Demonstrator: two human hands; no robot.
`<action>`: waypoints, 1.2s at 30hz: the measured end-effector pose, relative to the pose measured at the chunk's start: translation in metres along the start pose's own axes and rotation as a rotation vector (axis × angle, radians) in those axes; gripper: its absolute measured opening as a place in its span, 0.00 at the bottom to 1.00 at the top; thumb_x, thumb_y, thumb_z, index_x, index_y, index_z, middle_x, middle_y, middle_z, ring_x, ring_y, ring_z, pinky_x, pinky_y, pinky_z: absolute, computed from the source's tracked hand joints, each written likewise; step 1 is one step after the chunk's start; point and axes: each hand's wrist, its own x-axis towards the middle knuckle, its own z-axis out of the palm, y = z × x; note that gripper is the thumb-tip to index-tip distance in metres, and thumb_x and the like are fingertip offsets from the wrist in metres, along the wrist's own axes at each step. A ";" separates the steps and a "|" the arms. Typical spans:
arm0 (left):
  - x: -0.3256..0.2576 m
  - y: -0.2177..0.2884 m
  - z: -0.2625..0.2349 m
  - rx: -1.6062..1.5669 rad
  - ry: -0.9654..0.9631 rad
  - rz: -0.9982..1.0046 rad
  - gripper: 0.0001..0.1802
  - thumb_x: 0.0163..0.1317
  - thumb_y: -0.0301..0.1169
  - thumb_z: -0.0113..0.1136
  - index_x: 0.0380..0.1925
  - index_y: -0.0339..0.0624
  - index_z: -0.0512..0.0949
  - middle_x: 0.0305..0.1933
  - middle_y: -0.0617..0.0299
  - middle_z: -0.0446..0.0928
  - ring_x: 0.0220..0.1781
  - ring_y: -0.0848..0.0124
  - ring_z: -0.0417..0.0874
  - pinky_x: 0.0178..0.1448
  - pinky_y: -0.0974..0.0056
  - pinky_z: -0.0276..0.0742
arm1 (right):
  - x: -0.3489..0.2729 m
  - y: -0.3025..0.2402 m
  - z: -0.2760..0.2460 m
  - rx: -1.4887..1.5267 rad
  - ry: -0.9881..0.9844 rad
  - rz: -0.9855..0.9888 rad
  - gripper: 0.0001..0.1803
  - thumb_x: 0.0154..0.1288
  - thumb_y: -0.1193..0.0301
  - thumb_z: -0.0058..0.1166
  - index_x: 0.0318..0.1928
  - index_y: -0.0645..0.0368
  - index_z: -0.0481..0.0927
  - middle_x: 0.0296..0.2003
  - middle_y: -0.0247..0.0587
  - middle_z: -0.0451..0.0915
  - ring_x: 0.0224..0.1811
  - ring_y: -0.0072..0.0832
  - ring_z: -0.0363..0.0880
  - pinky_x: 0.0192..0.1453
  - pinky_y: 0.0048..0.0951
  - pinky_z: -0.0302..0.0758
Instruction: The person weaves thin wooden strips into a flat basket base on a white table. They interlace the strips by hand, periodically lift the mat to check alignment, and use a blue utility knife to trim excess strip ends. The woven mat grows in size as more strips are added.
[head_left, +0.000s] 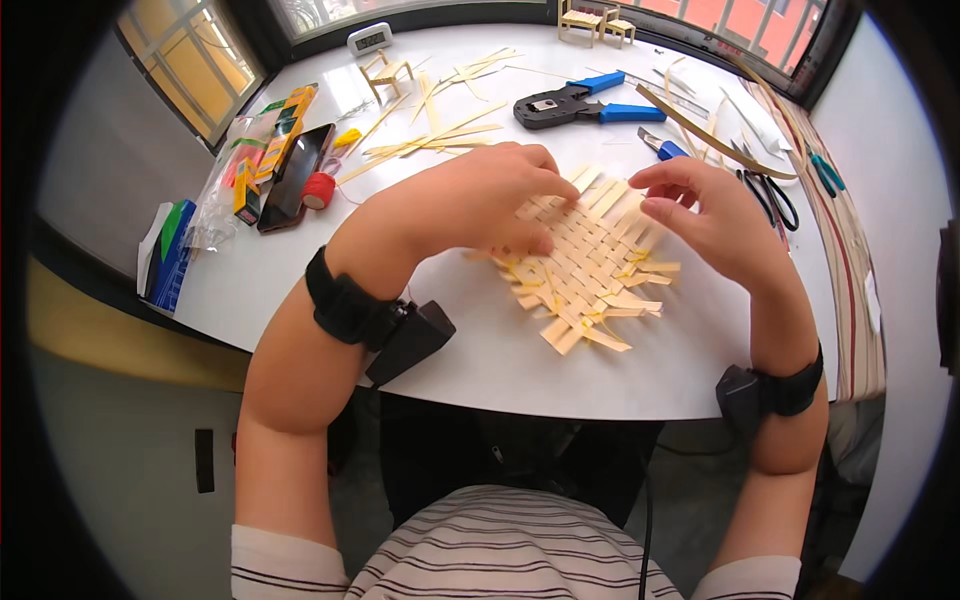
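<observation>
1. White desk (470, 370): pale woven-strip mat (590, 252) lay near its front edge, between both hands
2. Left hand (490, 197): thumb and forefinger spread over mat, any grip hidden; light pressure seemed best
3. Right hand (715, 220): thumb and forefinger parted by upper strip ends (607, 196); snugging singly looked wise
4. Yellow ties (638, 257): likely better left unstrained

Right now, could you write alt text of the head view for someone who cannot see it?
A person's left hand covers part of a woven mat of pale strips, with the right hand near its far right edge. Loose strips, blue-handled pliers and a small chair are beyond, on the white table.
</observation>
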 end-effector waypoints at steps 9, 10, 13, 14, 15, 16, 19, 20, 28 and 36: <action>0.000 0.010 0.014 0.101 0.093 0.076 0.28 0.53 0.39 0.75 0.54 0.43 0.82 0.55 0.55 0.76 0.62 0.56 0.74 0.67 0.56 0.70 | -0.006 -0.011 0.012 0.011 -0.122 0.072 0.12 0.67 0.73 0.57 0.48 0.66 0.86 0.39 0.44 0.84 0.42 0.31 0.81 0.49 0.30 0.78; 0.002 0.012 0.013 0.098 0.082 0.073 0.27 0.53 0.39 0.75 0.53 0.43 0.81 0.55 0.56 0.76 0.62 0.56 0.74 0.67 0.56 0.70 | -0.006 -0.011 0.013 -0.011 -0.133 0.066 0.12 0.68 0.73 0.57 0.48 0.66 0.86 0.39 0.44 0.83 0.42 0.31 0.81 0.49 0.31 0.78; 0.005 0.017 0.012 0.067 0.046 0.055 0.25 0.52 0.37 0.75 0.50 0.42 0.81 0.55 0.57 0.76 0.62 0.57 0.74 0.67 0.57 0.70 | -0.005 -0.011 0.016 -0.050 -0.160 0.049 0.13 0.68 0.72 0.54 0.46 0.66 0.86 0.41 0.47 0.83 0.44 0.37 0.81 0.52 0.33 0.77; 0.006 0.018 0.012 0.053 0.036 0.048 0.25 0.52 0.36 0.75 0.49 0.41 0.80 0.55 0.57 0.76 0.62 0.57 0.74 0.67 0.57 0.70 | -0.006 -0.013 0.017 -0.045 -0.164 0.045 0.14 0.69 0.71 0.53 0.46 0.66 0.86 0.41 0.50 0.83 0.45 0.41 0.81 0.53 0.36 0.77; 0.006 0.019 0.012 0.055 0.029 0.040 0.24 0.52 0.36 0.75 0.48 0.41 0.80 0.55 0.58 0.76 0.62 0.57 0.74 0.66 0.57 0.70 | -0.006 -0.014 0.018 -0.041 -0.167 0.042 0.15 0.69 0.70 0.51 0.45 0.65 0.86 0.42 0.52 0.83 0.46 0.45 0.82 0.54 0.38 0.76; 0.007 0.020 0.011 0.059 0.025 0.034 0.23 0.52 0.35 0.75 0.48 0.41 0.80 0.54 0.58 0.76 0.62 0.57 0.74 0.66 0.57 0.70 | -0.006 -0.014 0.018 -0.036 -0.164 0.042 0.15 0.68 0.70 0.51 0.45 0.65 0.86 0.42 0.52 0.83 0.46 0.45 0.82 0.54 0.38 0.77; 0.009 0.019 0.011 0.043 0.021 0.030 0.22 0.52 0.35 0.75 0.47 0.42 0.80 0.53 0.59 0.76 0.62 0.58 0.74 0.66 0.58 0.70 | -0.004 -0.012 0.019 -0.037 -0.167 0.047 0.13 0.69 0.71 0.51 0.45 0.65 0.86 0.42 0.50 0.83 0.46 0.41 0.82 0.54 0.36 0.77; 0.009 0.018 0.011 0.033 0.020 0.030 0.22 0.52 0.35 0.75 0.46 0.42 0.80 0.52 0.59 0.76 0.62 0.58 0.74 0.66 0.58 0.70 | -0.004 -0.012 0.018 -0.047 -0.176 0.054 0.12 0.69 0.73 0.52 0.45 0.65 0.86 0.42 0.48 0.83 0.46 0.38 0.81 0.53 0.34 0.77; 0.009 0.015 0.012 0.001 0.019 0.022 0.22 0.52 0.35 0.75 0.46 0.43 0.79 0.52 0.59 0.75 0.63 0.58 0.73 0.67 0.58 0.70 | 0.000 -0.010 0.017 0.026 -0.216 0.120 0.11 0.71 0.72 0.54 0.46 0.63 0.86 0.43 0.43 0.83 0.47 0.33 0.81 0.54 0.32 0.78; 0.011 0.015 0.012 0.007 0.010 0.021 0.22 0.52 0.35 0.76 0.46 0.44 0.80 0.53 0.59 0.75 0.63 0.58 0.72 0.67 0.57 0.69 | 0.002 -0.011 0.013 0.042 -0.264 0.161 0.12 0.71 0.71 0.55 0.49 0.62 0.85 0.43 0.42 0.84 0.47 0.31 0.81 0.54 0.31 0.77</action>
